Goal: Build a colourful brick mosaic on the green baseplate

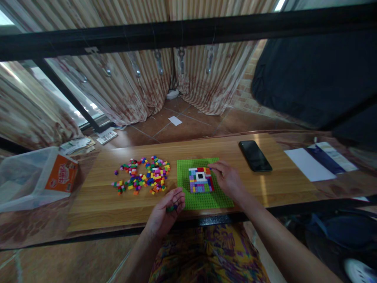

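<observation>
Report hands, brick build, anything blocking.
Left hand cupped palm up, small bricks in it. Right hand at brick build's far right corner, possibly pinching a piece. Build sits on green baseplate. Phone off right, not blocking.

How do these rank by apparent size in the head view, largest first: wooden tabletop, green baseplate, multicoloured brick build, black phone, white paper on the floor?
1. Wooden tabletop
2. Green baseplate
3. Multicoloured brick build and black phone: too alike to rank
4. White paper

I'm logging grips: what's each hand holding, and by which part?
Left hand: loose bricks, cupped in palm. Right hand: apparently one brick, at fingertips; gripped part unclear.
</observation>
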The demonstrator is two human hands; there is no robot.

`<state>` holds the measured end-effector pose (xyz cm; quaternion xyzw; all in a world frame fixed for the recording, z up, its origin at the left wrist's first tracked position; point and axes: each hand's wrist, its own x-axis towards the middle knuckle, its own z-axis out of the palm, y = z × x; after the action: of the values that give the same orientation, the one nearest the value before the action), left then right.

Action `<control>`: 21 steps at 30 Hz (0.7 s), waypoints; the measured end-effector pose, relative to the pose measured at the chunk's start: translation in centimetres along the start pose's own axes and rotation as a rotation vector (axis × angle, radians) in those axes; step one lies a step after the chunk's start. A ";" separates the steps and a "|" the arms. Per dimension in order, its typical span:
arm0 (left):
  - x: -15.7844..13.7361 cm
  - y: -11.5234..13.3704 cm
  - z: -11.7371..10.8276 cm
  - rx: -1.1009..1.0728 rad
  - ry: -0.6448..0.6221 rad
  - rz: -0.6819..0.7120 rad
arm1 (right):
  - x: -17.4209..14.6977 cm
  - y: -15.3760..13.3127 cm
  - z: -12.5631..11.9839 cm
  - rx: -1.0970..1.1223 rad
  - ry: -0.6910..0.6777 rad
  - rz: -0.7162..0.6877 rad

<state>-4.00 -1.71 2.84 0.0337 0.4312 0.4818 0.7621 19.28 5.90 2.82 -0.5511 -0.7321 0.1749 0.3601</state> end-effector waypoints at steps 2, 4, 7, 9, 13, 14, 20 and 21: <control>0.1 0.0 -0.1 -0.003 -0.002 -0.007 | 0.4 0.0 0.2 -0.045 -0.024 -0.022; 0.1 0.0 -0.1 -0.005 -0.005 -0.011 | 0.6 0.0 0.4 -0.087 -0.044 -0.039; 0.2 0.0 -0.2 -0.006 -0.018 -0.013 | 0.9 -0.2 0.4 -0.138 -0.080 -0.069; 0.2 0.0 -0.2 -0.007 -0.029 -0.013 | 1.1 -0.2 0.3 -0.161 -0.108 -0.092; 0.2 0.0 -0.3 -0.009 -0.033 -0.012 | 1.5 -0.2 0.0 -0.181 -0.165 -0.115; 0.2 0.0 -0.3 -0.010 -0.033 -0.014 | 1.6 -0.2 -0.1 -0.179 -0.176 -0.121; 0.3 0.0 -0.3 -0.022 -0.036 -0.021 | 2.1 -0.2 -0.6 -0.178 -0.232 -0.148; 0.3 -0.1 -0.3 -0.023 -0.038 -0.022 | 2.2 -0.3 -0.7 -0.179 -0.242 -0.151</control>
<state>-4.12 -1.60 2.42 0.0294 0.4115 0.4776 0.7757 19.33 7.76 4.20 -0.4994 -0.8221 0.1465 0.2308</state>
